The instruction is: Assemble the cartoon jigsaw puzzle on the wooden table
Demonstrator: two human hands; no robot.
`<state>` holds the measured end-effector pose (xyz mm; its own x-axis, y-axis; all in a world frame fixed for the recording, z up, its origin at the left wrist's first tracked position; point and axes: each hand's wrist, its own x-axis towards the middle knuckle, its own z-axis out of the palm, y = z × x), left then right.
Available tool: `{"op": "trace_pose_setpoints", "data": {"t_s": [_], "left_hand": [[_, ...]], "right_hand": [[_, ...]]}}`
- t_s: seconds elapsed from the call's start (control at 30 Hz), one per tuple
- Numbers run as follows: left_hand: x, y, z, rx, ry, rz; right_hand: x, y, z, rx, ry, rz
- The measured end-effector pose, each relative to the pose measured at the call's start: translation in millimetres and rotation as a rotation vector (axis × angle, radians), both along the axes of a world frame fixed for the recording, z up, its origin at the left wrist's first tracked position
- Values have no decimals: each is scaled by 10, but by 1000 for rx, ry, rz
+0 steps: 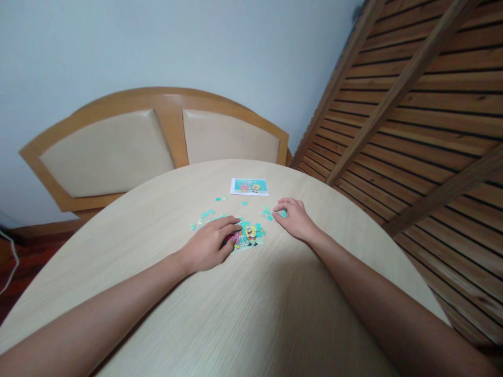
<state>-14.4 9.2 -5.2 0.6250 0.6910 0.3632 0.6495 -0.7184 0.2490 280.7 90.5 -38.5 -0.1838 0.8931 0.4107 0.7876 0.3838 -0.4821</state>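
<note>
Part-built puzzle (251, 235) lay on counter (236, 303). Our left hand (214, 241) rested loosely open over its nine-o'clock side. At two o'clock, our right hand (294, 219) half-curled beside loose pieces (268, 213); whether gripping one, we couldn't tell. Picture sheet (249, 187) lay at twelve.

A partly joined jigsaw puzzle (254, 239) lies flat on the counter (236, 314), showing a yellow square cartoon figure and, toward nine o'clock, a pink one half covered; its twelve o'clock edge is ragged. Loose turquoise pieces (268, 213) lie around it: a small cluster at one o'clock, one at twelve, a couple at eleven, a scattered group at ten.
</note>
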Motion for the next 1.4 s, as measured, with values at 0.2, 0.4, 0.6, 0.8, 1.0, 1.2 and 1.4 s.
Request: {"op": "trace_pose_setpoints", "data": {"t_s": [0.2,0.4,0.6,0.8,1.0,1.2,1.4], "left_hand": [[5,1,13,18,8,-10],[10,2,18,16,11,-1],[0,4,9,18,22,9],[-22,19,-29,31,30,22],[-21,35,-32,48,4,59],[-25,35,-29,46,5,59],[-25,37,-32,43,5,55]], "right_hand": [[1,-12,22,11,20,38],[-34,-78,106,-8,15,42],[-79,-136,191,-36,27,45],[-207,-253,311,0,138,155],[-314,-375,352,-77,272,344],[-304,-380,331,-111,220,448],[-303,-358,330,-91,167,417]]}}
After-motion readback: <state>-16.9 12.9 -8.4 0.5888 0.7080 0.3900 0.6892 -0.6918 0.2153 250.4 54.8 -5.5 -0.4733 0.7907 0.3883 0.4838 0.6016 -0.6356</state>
